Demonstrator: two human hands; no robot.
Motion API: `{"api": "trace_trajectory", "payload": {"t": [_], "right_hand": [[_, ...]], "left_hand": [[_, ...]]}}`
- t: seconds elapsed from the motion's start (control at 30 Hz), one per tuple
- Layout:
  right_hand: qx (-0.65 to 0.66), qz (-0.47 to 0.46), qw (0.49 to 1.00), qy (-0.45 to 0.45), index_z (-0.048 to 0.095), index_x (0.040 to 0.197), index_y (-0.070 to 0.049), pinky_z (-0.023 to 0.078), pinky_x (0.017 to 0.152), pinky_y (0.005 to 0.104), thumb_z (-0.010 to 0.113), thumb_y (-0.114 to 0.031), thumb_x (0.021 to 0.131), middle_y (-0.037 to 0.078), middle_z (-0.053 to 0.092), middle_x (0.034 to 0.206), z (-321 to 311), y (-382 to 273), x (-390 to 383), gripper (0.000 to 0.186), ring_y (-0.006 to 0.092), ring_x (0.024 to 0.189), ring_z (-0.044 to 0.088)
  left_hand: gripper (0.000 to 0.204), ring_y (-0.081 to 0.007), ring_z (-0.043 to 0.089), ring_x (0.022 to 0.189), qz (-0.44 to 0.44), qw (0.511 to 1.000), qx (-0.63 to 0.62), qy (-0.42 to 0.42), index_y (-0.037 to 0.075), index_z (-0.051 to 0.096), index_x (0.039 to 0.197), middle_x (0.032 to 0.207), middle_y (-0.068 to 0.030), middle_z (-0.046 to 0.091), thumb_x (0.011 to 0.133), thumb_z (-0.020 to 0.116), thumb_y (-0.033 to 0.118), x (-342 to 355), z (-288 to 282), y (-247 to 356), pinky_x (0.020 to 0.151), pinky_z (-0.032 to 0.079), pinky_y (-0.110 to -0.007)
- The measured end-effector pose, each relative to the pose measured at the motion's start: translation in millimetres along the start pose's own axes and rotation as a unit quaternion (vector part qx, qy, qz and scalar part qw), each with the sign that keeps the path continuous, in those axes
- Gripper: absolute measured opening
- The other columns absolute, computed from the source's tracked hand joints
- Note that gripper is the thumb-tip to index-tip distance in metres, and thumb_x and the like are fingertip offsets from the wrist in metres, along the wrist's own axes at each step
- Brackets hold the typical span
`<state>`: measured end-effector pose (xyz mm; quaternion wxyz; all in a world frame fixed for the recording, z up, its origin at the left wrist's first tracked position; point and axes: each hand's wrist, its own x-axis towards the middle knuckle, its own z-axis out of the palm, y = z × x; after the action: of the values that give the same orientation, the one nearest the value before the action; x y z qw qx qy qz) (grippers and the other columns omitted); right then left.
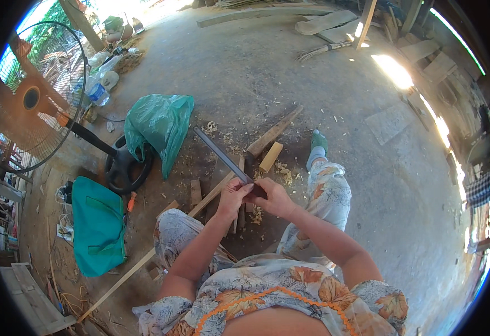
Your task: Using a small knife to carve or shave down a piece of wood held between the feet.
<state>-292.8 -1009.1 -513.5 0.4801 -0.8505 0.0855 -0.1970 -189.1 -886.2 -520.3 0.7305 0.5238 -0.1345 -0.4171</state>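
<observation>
A long, narrow, dark flat bar (pixel 222 154) points away from me to the upper left, with a wider dark part at its near end. Its kind I cannot make out for certain. My left hand (pixel 232 197) grips its near end, thumb on top. Close beside it, my right hand (pixel 273 197) is closed around the wider dark part. Under and beyond my hands lie a yellowish wood block (pixel 271 157), a rough tapered piece of wood (pixel 274 132) and a long thin wooden strip (pixel 144 260) that passes by my left knee. Pale wood shavings (pixel 285 172) are scattered near the block.
To my left are a green plastic bag (pixel 161 126), a teal bag (pixel 96 229), a standing fan (pixel 32 101) and an orange-handled tool (pixel 131 201). A water bottle (pixel 97 92) lies farther off. Planks (pixel 326 22) rest at the far side, near a wooden post (pixel 365 23).
</observation>
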Motion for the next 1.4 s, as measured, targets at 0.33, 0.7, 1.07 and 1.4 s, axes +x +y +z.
{"api": "trace_trajectory", "payload": {"t": [0.33,0.7,1.07,1.4], "right_hand": [[0.008,0.091,0.991,-0.096,0.058,0.098,0.0,0.047,0.074,0.0334,0.068,-0.007,0.073,0.014,0.06,0.087,0.6,11.0,1.1,0.027,0.0233,0.082,0.061],[0.037,0.078,0.985,-0.15,0.058,0.098,-0.001,0.046,0.062,0.0263,0.058,0.002,0.073,0.005,0.059,0.077,-6.1,6.9,1.4,0.026,0.0112,0.071,0.056],[0.199,0.173,0.955,-0.133,0.052,0.119,-0.003,0.037,0.053,0.0202,0.051,0.006,0.077,-0.002,0.056,0.079,-18.5,-0.6,5.6,0.044,0.0046,0.062,0.049],[0.236,0.183,0.946,-0.123,0.051,0.122,-0.001,0.042,0.058,0.0203,0.051,0.006,0.076,0.001,0.06,0.086,-17.2,3.4,0.8,0.046,0.0052,0.068,0.053]], "left_hand": [[0.006,-0.0121,0.062,0.071,-0.029,1.0,0.01,0.003,0.008,0.062,0.091,0.083,-0.0021,0.065,0.087,0.059,0.009,4.5,-10.6,-16.3,0.062,0.053,-0.029],[0.007,-0.0126,0.062,0.062,-0.044,0.999,0.026,-0.002,0.006,0.063,0.088,0.077,-0.0038,0.065,0.086,0.06,0.013,5.5,-14.6,-14.5,0.054,0.053,-0.026],[0.014,-0.0068,0.059,0.074,0.134,0.961,0.224,-0.09,0.002,0.058,0.094,0.081,-0.0002,0.061,0.083,0.065,0.009,7.7,-16.9,-2.9,0.066,0.049,-0.021],[0.011,-0.0112,0.06,0.065,0.001,0.985,0.111,-0.13,0.007,0.05,0.084,0.073,-0.0024,0.059,0.085,0.061,0.007,7.1,-19.8,-3.4,0.056,0.051,-0.027]]}}
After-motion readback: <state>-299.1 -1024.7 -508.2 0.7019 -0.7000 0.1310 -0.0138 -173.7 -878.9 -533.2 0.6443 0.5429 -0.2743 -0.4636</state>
